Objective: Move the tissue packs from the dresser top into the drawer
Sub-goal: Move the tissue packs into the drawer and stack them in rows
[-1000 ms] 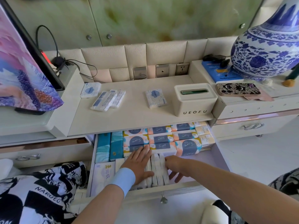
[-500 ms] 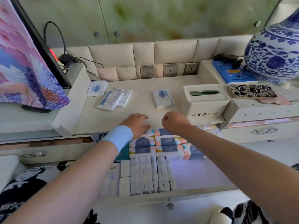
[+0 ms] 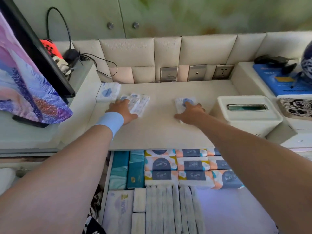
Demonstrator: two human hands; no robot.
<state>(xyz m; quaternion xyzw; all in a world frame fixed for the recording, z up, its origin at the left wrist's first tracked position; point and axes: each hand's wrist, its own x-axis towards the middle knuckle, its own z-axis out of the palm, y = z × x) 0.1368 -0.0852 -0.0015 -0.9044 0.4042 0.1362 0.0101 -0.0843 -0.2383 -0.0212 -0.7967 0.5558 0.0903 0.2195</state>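
White-wrapped tissue packs [image 3: 141, 105] lie on the bench [image 3: 160, 130]; your left hand [image 3: 124, 112] rests flat on them, your right hand [image 3: 190, 114] flat on a single pack [image 3: 181, 103], likely for one trip to the drawer [image 3: 236, 208].

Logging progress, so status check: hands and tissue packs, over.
Left hand on the pack cluster, right hand on the lone pack, grips unclear. Third pack untouched, back left. Drawer open below; path looks free.
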